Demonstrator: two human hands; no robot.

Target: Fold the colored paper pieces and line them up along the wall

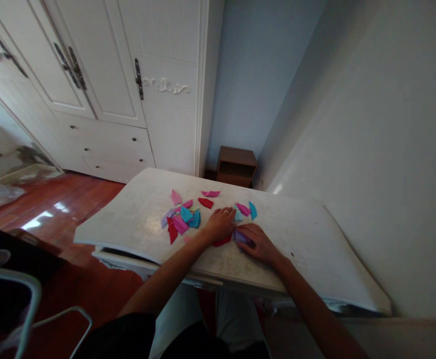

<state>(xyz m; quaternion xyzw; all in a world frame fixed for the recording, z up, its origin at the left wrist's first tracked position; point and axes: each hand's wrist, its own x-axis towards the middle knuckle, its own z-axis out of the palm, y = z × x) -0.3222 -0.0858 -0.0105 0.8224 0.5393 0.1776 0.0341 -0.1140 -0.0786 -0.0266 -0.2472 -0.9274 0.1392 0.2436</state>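
My right hand (257, 243) is closed around a purple piece of folded paper (240, 237) on the white table, its fingers curled over the far side and the thumb along the near side. Just left of it, my left hand (222, 223) lies low on the tabletop with its fingers stretched out, a ring on one of them. A light blue folded paper (238, 214) sits at its fingertips. Part of a red folded paper (222, 241) shows beneath the left palm; the rest is hidden.
On the white table (128, 214), a pile of coloured folded papers (182, 219) lies left of my hands. A magenta piece (243, 209) and a blue one (253, 210) lie beyond. A brown cabinet (236, 157), a white wardrobe (173, 119) and the right wall surround the table.
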